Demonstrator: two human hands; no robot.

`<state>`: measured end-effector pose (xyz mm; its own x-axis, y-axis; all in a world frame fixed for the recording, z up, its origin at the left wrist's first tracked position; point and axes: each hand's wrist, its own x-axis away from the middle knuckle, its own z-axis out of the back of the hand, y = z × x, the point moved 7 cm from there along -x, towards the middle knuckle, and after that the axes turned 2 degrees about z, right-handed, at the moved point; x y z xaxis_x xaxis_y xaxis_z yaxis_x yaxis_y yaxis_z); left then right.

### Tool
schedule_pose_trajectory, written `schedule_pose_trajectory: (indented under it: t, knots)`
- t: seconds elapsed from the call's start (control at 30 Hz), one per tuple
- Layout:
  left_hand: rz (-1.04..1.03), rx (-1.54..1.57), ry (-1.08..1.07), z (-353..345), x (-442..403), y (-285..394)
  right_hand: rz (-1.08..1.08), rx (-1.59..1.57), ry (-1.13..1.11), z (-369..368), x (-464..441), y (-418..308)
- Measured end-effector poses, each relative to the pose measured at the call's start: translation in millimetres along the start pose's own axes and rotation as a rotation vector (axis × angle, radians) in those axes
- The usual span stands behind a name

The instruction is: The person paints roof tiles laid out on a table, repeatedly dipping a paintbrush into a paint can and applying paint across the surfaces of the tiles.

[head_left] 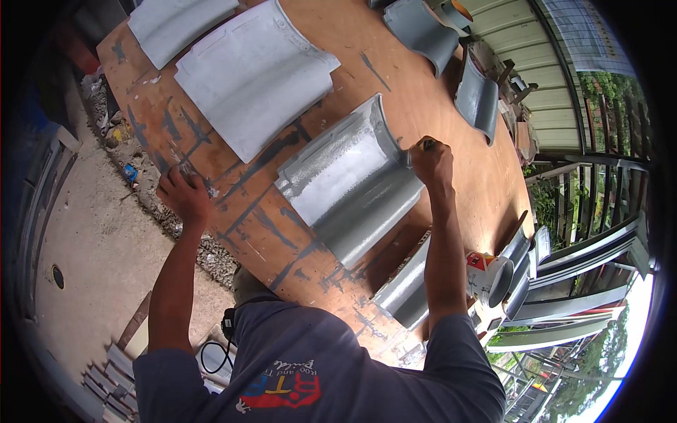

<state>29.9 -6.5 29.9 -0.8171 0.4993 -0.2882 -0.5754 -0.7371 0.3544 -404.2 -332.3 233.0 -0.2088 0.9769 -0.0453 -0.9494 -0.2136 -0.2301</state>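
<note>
In the middle of the wooden table lies a curved roof tile (352,169), partly coated in wet grey paint, with a whitish patch on its upper face. My right hand (431,166) is closed around what looks like a paintbrush at the tile's right edge; the fingers hide most of it. My left hand (185,194) holds nothing I can see and rests with bent, slightly parted fingers on the table's left edge. Beyond the grey tile lies a pale, unpainted roof tile (257,77).
Another pale tile (176,25) lies at the far left of the paint-streaked wooden table (381,63). Grey tiles (423,35) stand along the far right side. A paint can (491,278) and a grey tile (409,285) are near my right forearm. Rubble (159,204) lines the ground at left.
</note>
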Motion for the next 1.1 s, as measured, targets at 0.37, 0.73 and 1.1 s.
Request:
schedule_pose_trajectory:
  t: [0.37, 0.73, 1.1]
  knots:
    - [0.001, -0.019, 0.02, -2, 0, -2, 0.02, -1.08, 0.289, -54, -25, -24]
    - [-0.007, -0.003, 0.033, 0, -1, 1, 0.136, -0.961, 0.135, -62, 0, -6]
    - [0.047, -0.025, -0.035, 1, 0, 1, 0.358, -0.741, -0.067, -50, 37, -70]
